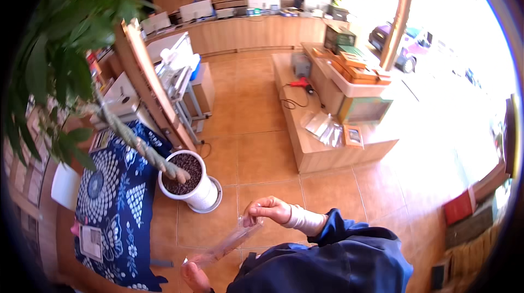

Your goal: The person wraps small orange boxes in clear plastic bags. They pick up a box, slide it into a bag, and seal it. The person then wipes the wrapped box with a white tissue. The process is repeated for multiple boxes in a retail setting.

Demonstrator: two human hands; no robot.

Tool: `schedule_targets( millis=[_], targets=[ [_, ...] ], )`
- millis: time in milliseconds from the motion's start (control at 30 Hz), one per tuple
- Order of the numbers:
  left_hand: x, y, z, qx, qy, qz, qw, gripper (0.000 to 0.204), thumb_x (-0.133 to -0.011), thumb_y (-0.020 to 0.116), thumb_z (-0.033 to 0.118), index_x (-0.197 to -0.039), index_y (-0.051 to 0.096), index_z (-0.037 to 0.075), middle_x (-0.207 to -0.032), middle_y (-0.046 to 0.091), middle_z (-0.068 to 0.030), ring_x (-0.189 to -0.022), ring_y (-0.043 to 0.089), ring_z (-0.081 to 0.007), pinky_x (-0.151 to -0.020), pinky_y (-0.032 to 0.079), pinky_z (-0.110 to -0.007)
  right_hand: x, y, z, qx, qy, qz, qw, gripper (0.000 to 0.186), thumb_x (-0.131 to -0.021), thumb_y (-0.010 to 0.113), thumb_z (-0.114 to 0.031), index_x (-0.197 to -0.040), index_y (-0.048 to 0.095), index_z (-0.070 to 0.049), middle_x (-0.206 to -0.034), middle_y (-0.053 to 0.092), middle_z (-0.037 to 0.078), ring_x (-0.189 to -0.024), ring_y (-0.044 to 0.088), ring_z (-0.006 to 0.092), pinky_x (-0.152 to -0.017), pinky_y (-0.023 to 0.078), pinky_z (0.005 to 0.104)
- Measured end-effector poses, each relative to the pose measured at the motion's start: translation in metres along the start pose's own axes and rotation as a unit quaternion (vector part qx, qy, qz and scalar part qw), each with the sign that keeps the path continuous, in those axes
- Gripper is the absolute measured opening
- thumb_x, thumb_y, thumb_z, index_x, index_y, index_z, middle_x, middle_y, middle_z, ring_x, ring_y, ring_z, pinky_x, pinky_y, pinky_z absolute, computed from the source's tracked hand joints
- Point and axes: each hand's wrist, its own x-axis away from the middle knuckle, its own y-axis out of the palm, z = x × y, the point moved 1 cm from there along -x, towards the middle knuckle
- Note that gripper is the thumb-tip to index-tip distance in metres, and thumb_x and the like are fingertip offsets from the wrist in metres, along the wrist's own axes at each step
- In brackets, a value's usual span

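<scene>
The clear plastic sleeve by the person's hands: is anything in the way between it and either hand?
Nothing visible is. The right hand pinches the upper end of the clear plastic sleeve directly; the left hand is at its lower end, though its exact hold is hard to make out.

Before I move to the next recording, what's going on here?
A person is standing and handling a clear plastic piece. The fingers of the right hand pinch its upper end; its lower end reaches the left hand, whose grip is hard to make out. To the left stands a white pot with a braided-trunk plant. Ahead, a low wooden bench bears a red tool and clear plastic packets.
</scene>
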Motion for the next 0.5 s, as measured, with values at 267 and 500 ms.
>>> schedule_targets(
  millis=[267, 500],
  targets=[
    [-0.027, 0.036, 0.153, 0.465, -0.127, -0.070, 0.873, 0.030, -0.090, 0.043, 0.021, -0.109, 0.049, -0.002, -0.080, 0.060, -0.0163, -0.071, 0.058, -0.0250, -0.069, 0.046, -0.034, 0.135, -0.051, -0.037, 0.004, -0.038, 0.148, 0.988, 0.030, -0.093, 0.045, -0.027, -0.093, 0.061, -0.001, -0.088, 0.064, 0.007, -0.078, 0.058, 0.0126, -0.074, 0.046, 0.0261],
    [-0.053, 0.038, 0.235, 0.442, 0.112, -0.128, 0.881, 0.029, -0.094, 0.030, 0.009, -0.114, 0.047, -0.005, -0.091, 0.060, -0.0194, -0.082, 0.060, -0.0266, -0.079, 0.046, -0.036, 0.199, -0.048, -0.053, 0.009, -0.087, 0.257, 0.962, 0.033, -0.093, 0.044, -0.025, -0.087, 0.060, 0.003, -0.084, 0.063, 0.011, -0.080, 0.059, 0.0178, -0.074, 0.046, 0.0292]
  ],
)
